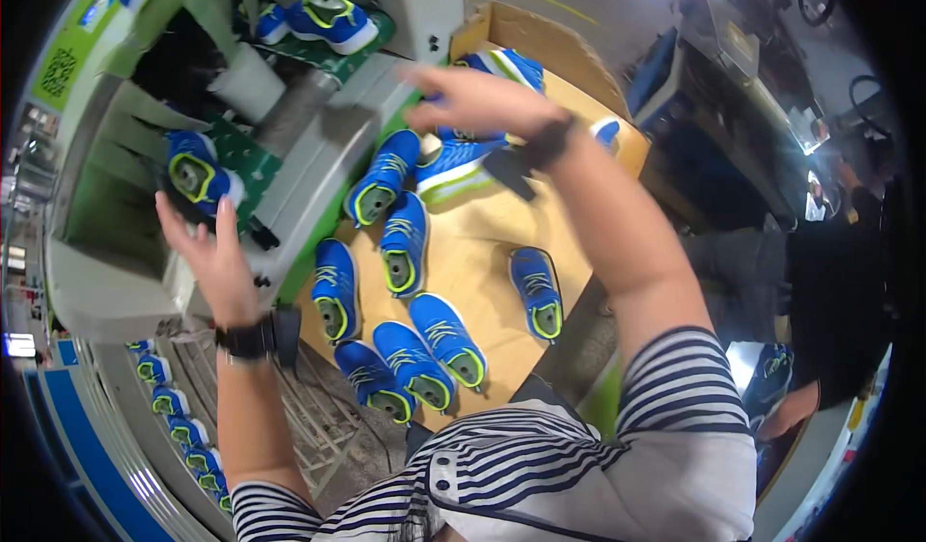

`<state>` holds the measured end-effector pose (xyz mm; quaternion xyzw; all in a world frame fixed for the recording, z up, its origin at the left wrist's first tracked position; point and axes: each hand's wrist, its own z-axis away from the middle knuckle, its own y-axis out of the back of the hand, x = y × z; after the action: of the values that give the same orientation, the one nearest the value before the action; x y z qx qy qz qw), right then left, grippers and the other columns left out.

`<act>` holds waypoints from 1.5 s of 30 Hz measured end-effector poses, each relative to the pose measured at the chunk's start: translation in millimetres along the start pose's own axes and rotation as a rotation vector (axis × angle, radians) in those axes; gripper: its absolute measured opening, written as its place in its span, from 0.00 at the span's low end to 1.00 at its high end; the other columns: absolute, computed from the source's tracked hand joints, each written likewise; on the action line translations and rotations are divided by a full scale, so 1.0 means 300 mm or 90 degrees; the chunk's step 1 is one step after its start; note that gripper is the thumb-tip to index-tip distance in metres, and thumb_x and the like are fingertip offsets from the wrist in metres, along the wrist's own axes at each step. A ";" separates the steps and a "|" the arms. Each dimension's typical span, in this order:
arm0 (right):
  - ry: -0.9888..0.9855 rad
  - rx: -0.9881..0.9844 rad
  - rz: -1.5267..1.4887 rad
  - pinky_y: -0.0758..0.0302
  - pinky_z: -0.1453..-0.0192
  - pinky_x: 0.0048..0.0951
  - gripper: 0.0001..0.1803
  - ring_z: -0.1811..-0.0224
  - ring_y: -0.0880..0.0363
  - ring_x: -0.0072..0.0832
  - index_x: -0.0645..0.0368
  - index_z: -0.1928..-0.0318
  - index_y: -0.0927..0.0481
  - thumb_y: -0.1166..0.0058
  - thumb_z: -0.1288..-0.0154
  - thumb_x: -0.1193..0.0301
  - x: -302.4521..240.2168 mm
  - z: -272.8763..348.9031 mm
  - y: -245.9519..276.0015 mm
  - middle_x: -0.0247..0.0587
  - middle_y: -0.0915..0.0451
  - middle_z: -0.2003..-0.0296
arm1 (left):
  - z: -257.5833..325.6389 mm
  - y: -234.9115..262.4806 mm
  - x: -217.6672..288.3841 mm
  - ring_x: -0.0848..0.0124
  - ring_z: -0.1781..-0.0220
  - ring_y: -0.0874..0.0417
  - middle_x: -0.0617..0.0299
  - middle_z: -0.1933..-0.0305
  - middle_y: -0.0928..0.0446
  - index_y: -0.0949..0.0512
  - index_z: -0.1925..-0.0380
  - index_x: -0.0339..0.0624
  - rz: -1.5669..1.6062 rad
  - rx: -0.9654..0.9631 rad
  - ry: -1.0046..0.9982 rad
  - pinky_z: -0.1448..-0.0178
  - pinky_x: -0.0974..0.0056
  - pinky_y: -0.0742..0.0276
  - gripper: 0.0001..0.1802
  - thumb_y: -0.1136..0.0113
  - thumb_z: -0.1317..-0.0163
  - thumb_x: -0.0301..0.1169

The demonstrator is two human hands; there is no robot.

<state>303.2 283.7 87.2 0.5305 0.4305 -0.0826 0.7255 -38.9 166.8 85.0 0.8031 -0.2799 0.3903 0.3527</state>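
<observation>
My left hand [212,257] is raised at the mouth of a grey and green machine, its thumb and fingers spread. Just beyond the fingertips, a blue sports shoe [198,176] with a lime-green collar stands on a green belt [246,161]; whether I touch it, I cannot tell. My right hand [477,103] is reaching across the far end of a tan table [473,253], above several blue shoes. Motion smears its fingers, so their grip cannot be made out. Under that hand lies a blue shoe [453,171] with a white and lime sole.
Several blue shoes [405,243] stand on the table, one shoe [535,291] apart at right. A cardboard sheet [564,55] edges the far side. More shoes sit on the machine's far belt [371,36] and a rack at lower left [178,417]. Another person [830,282] is at right.
</observation>
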 end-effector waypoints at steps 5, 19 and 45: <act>-0.472 0.222 0.381 0.21 0.43 0.43 0.30 0.47 0.16 0.49 0.63 0.46 0.17 0.36 0.40 0.52 0.170 0.802 0.299 0.59 0.14 0.55 | 0.192 0.023 0.011 0.58 0.19 0.45 0.54 0.21 0.45 0.31 0.30 0.46 -0.234 -0.148 -0.226 0.21 0.53 0.46 0.31 0.40 0.35 0.22; -0.641 0.779 -0.355 0.22 0.43 0.35 0.52 0.47 0.20 0.35 0.71 0.36 0.35 0.21 0.49 0.51 0.760 0.456 -0.336 0.53 0.24 0.44 | 0.429 -0.969 -0.188 0.47 0.32 0.28 0.43 0.37 0.28 0.31 0.33 0.47 -0.348 -0.407 0.019 0.32 0.41 0.34 0.34 0.34 0.37 0.43; -0.195 0.173 -0.272 0.30 0.30 0.40 0.36 0.30 0.30 0.41 0.61 0.27 0.35 0.37 0.32 0.66 -0.181 0.888 -0.753 0.54 0.29 0.33 | 0.672 0.122 0.036 0.61 0.32 0.25 0.52 0.30 0.31 0.52 0.21 0.49 0.578 -0.470 0.574 0.28 0.55 0.29 0.56 0.30 0.47 0.18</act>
<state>282.5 -54.5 -14.2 0.5019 0.4030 -0.3692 0.6703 26.9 -15.2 16.5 0.1991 -0.5258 0.6703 0.4844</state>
